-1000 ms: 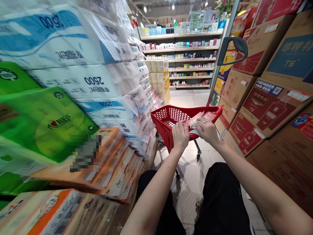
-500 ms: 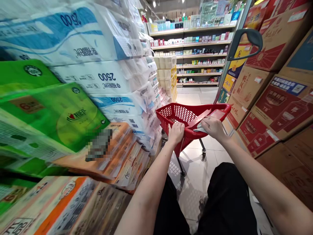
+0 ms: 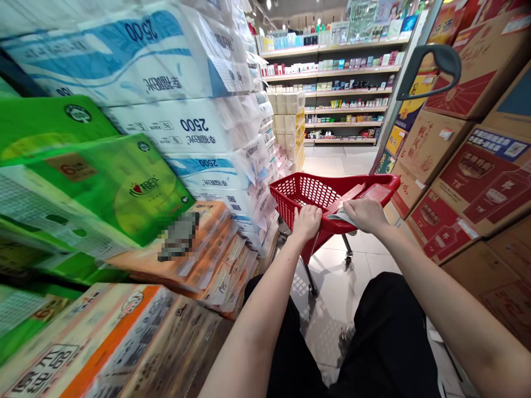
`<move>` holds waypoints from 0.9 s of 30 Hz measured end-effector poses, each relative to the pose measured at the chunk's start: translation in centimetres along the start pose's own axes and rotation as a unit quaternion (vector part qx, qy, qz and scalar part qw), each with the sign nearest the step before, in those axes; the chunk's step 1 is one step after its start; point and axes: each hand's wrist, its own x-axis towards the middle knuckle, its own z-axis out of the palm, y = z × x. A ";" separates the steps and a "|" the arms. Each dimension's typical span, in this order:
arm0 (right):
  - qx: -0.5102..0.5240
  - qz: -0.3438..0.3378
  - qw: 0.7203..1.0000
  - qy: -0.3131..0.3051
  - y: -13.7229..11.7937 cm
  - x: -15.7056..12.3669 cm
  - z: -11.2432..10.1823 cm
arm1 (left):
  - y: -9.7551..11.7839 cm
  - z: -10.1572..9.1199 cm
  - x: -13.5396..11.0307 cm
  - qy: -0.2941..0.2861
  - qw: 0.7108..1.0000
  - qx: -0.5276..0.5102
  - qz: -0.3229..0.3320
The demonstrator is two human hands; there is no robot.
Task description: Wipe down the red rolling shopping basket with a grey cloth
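A red plastic shopping cart (image 3: 284,209) with a perforated basket stands in front of me on wheeled legs. My left hand (image 3: 307,222) is closed over the cart's near rim, fingers curled down. My right hand (image 3: 365,215) grips the same rim farther right. Under its fingers is a thin, pale, crumpled sheet (image 3: 342,216), perhaps paper or cloth. A pinkish flat panel (image 3: 375,192) lies at the cart's right end, beside that hand. No goods show in the visible part of the basket.
Stacked white-and-blue paper packs (image 3: 161,124), green tissue packs (image 3: 141,188) and orange packs (image 3: 199,221) line the left side. Cardboard cartons (image 3: 446,135) line the right, beside a metal post with a grey loop handle (image 3: 454,66). Stocked shelves (image 3: 357,91) stand beyond the tiled floor (image 3: 332,160).
The view has turned slightly left, so the packs, shelves and cart sit farther right in the picture. Both hands keep their hold on the cart.
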 end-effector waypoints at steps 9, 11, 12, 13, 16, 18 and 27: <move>-0.008 0.052 0.997 0.060 -1.8 -3.0 0.3 | 1.6 0.2 -1.0 0.009 0.999 0.028 -0.014; -0.004 0.044 0.988 0.148 -2.7 -4.5 0.8 | 1.8 0.1 -1.2 0.010 0.999 0.032 -0.015; -0.001 0.039 0.982 0.185 -3.1 -5.2 0.9 | 2.0 0.1 -1.3 0.011 0.999 0.033 -0.017; 0.003 0.034 0.976 0.216 -3.6 -5.7 1.0 | 2.1 0.0 -1.4 0.011 0.999 0.035 -0.018; 0.019 0.011 0.967 0.253 -4.2 -6.8 1.2 | 2.4 0.0 -1.5 0.006 0.999 0.038 -0.021; 0.016 0.005 0.972 0.233 -4.0 -6.9 1.0 | 2.6 0.0 -1.6 0.002 0.999 0.037 -0.017; 0.010 0.067 0.986 -0.152 -0.7 -1.1 -1.8 | 3.6 0.4 -1.6 -0.019 1.000 0.020 -0.003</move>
